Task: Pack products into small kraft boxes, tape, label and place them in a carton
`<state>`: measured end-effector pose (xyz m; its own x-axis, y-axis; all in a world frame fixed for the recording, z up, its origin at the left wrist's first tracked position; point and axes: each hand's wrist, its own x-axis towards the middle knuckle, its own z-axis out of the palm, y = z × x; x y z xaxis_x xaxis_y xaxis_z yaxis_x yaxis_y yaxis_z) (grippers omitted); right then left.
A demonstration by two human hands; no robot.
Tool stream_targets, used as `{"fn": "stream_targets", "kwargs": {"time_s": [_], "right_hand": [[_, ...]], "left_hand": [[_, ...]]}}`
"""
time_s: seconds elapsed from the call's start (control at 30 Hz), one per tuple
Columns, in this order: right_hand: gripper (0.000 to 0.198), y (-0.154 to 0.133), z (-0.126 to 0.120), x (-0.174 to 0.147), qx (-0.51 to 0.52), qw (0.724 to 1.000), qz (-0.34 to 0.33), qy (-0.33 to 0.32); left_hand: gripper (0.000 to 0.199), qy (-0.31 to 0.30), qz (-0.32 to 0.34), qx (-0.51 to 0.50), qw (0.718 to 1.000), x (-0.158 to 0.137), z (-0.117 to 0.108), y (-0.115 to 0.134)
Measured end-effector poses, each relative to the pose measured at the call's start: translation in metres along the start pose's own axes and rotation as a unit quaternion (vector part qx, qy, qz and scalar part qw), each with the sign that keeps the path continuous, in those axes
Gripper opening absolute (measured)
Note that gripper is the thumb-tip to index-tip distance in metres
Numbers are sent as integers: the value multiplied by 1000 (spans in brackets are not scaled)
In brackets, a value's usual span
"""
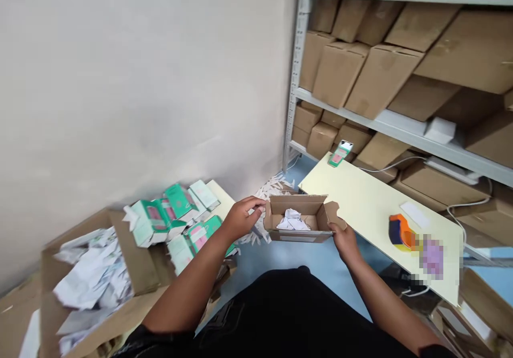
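Between my hands hangs an open cardboard box (300,235), held up in front of my body. Crumpled white paper (292,220) lies inside it. My left hand (243,218) pinches the box's left end near the top edge. At the other end, my right hand (345,242) grips the right wall by a flap (335,213) that stands outward. The underside of the box is hidden from me. Green and white printed boxes (180,203) lie in a pile to the left of my left forearm.
A large carton (140,254) of crumpled paper stands at lower left. On the right, a pale table (360,197) bears a small green box (340,153) and an orange tape dispenser (401,231). Shelving (352,113) full of cartons rises behind it. Paper strips (274,186) litter the floor.
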<state>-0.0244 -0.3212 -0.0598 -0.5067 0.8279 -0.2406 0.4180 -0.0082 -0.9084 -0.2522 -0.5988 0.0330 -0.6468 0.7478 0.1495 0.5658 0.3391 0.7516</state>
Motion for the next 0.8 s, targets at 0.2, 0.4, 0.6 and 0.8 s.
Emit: {"fn": "stream_targets", "kwargs": {"time_s": [0.2, 0.4, 0.6, 0.8], "right_hand": [[42, 29, -93, 56, 25, 996, 35, 80], [44, 38, -137, 92, 39, 991, 60, 115], [46, 45, -138, 123, 57, 981, 89, 163], [43, 38, -126, 155, 62, 968, 114, 215]], "left_hand": [[26, -1, -28, -39, 999, 94, 92, 28], [28, -85, -31, -39, 995, 191, 160, 55], [42, -148, 8, 104, 983, 305, 197, 67], [60, -125, 55, 163, 977, 415, 252, 70]]}}
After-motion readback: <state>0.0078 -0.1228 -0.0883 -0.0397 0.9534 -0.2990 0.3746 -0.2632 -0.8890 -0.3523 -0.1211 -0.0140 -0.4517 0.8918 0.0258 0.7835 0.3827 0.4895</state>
